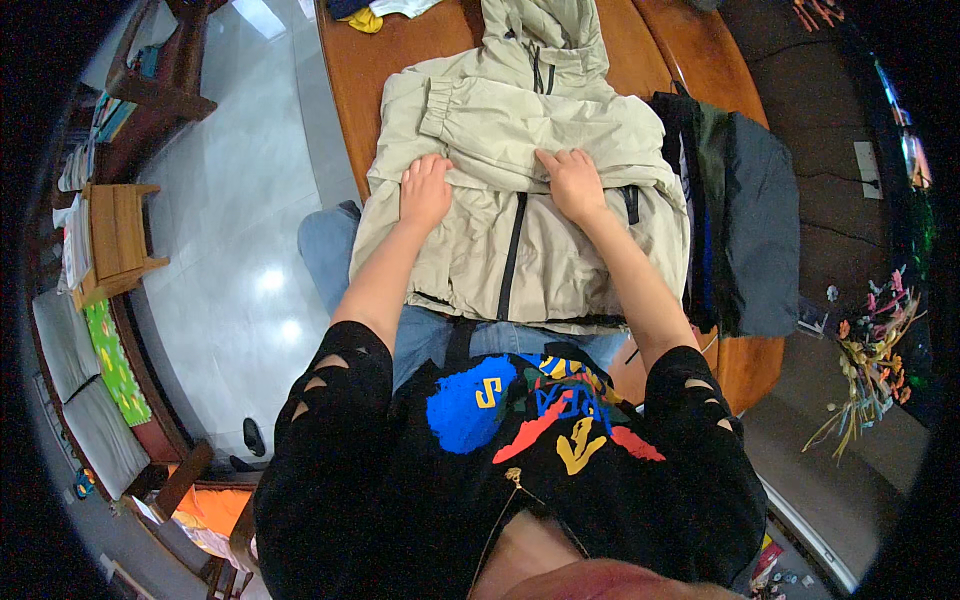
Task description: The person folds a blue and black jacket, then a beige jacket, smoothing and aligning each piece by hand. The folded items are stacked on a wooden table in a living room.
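Note:
A beige hooded jacket lies front up before me, its hood pointing away and its hem towards my lap. One sleeve is folded across the chest, with its elastic cuff at the left. My left hand rests on the fabric below that cuff, fingers laid out on the cloth. Farther right, my right hand presses on the folded sleeve, index finger stretched out and the other fingers slightly bent. A dark zipper runs down the front between my forearms.
Under the jacket is a brown wooden table. Dark folded clothes are piled at its right, and yellow and white cloth lies at the far left corner. A wooden stool stands left, dried flowers at right.

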`<state>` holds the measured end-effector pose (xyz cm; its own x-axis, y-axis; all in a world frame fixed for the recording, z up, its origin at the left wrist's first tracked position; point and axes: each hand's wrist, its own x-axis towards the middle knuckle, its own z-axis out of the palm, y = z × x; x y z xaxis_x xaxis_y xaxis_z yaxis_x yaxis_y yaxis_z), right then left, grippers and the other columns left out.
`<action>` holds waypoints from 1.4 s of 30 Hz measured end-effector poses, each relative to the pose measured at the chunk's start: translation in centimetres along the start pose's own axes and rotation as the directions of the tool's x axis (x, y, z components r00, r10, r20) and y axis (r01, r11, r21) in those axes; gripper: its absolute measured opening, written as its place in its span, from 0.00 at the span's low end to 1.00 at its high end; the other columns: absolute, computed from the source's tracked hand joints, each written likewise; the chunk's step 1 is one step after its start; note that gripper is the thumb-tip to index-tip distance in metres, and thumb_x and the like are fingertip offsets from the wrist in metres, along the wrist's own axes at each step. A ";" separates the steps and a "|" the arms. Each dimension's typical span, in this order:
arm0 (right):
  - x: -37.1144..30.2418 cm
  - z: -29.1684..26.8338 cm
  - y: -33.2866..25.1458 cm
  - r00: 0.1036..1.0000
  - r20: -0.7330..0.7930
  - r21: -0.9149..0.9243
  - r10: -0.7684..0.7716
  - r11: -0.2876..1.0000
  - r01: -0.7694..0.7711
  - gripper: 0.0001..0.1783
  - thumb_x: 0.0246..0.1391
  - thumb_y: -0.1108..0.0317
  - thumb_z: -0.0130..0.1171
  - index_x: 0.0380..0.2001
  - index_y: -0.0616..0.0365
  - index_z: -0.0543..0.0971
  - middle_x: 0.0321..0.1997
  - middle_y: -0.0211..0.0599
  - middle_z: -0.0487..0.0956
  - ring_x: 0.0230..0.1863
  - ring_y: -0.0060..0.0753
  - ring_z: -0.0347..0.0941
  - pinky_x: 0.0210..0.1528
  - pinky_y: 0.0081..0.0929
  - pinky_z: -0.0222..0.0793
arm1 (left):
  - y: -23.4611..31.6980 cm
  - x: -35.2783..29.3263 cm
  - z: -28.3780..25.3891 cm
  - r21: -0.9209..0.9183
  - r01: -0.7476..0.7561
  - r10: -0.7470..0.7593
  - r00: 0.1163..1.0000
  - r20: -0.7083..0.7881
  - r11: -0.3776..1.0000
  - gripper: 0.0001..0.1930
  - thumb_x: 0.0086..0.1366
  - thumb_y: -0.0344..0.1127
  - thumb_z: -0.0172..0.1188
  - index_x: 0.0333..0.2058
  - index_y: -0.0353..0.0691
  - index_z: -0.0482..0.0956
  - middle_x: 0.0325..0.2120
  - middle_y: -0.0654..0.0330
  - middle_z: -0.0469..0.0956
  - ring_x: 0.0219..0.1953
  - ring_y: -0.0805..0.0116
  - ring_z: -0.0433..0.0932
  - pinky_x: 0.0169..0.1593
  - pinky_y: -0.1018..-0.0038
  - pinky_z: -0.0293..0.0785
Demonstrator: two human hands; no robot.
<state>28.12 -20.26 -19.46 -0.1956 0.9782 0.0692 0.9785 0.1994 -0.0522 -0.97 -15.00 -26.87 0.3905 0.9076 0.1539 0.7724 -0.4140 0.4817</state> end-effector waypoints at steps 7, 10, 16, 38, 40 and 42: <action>0.1 -0.4 -0.4 1.000 -0.012 0.022 0.004 1.000 -0.004 0.27 0.55 0.76 0.51 0.58 0.49 0.79 0.41 0.40 0.80 0.49 0.46 0.75 0.64 0.42 0.65 | -0.3 0.1 0.3 0.007 -0.012 0.012 1.000 -0.029 1.000 0.17 0.56 0.28 0.59 0.46 0.47 0.76 0.48 0.62 0.73 0.54 0.58 0.71 0.57 0.60 0.67; 0.2 -0.5 -0.6 1.000 -0.012 0.028 0.014 1.000 -0.014 0.26 0.54 0.75 0.51 0.57 0.49 0.80 0.41 0.40 0.80 0.49 0.46 0.75 0.65 0.42 0.65 | -0.5 0.2 0.3 -0.010 -0.002 0.002 1.000 -0.019 1.000 0.17 0.56 0.28 0.59 0.45 0.48 0.77 0.48 0.61 0.73 0.54 0.57 0.71 0.57 0.59 0.67; 0.1 -0.2 -0.6 0.998 -0.059 0.079 0.026 0.997 -0.021 0.24 0.53 0.76 0.52 0.54 0.50 0.80 0.40 0.39 0.80 0.48 0.46 0.76 0.65 0.43 0.64 | -0.4 0.2 0.5 -0.010 0.004 -0.004 1.000 -0.015 1.000 0.17 0.56 0.28 0.59 0.46 0.47 0.77 0.48 0.61 0.73 0.54 0.57 0.71 0.59 0.59 0.66; 0.0 -3.4 1.7 0.972 0.213 0.414 0.104 0.891 -0.186 0.19 0.53 0.67 0.62 0.49 0.52 0.83 0.47 0.44 0.82 0.53 0.51 0.76 0.62 0.44 0.67 | 4.5 6.3 0.5 0.246 -0.047 -0.019 0.966 0.258 0.968 0.34 0.74 0.58 0.48 0.72 0.50 0.59 0.76 0.61 0.51 0.76 0.63 0.52 0.76 0.44 0.33; -0.1 -4.5 4.7 0.962 0.008 0.561 0.273 0.795 -0.230 0.18 0.56 0.62 0.63 0.49 0.55 0.83 0.51 0.47 0.81 0.57 0.54 0.75 0.63 0.46 0.67 | 3.1 7.1 0.6 0.155 -0.001 -0.054 0.936 0.348 0.988 0.34 0.73 0.55 0.51 0.72 0.50 0.58 0.75 0.60 0.52 0.76 0.60 0.51 0.76 0.45 0.35; 0.0 -5.6 9.3 0.862 -0.289 0.330 0.417 0.888 -0.319 0.21 0.54 0.61 0.66 0.49 0.59 0.81 0.54 0.48 0.79 0.60 0.52 0.72 0.62 0.45 0.68 | 0.9 8.1 0.1 0.183 0.190 -0.206 0.976 0.071 0.965 0.40 0.68 0.57 0.58 0.73 0.47 0.57 0.74 0.56 0.54 0.75 0.55 0.53 0.76 0.45 0.40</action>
<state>37.61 -18.72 -14.35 0.2584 0.9095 0.3257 0.9102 -0.1163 -0.3976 2.90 -7.98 -25.26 0.2576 0.9662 -0.0104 0.9108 -0.2392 0.3364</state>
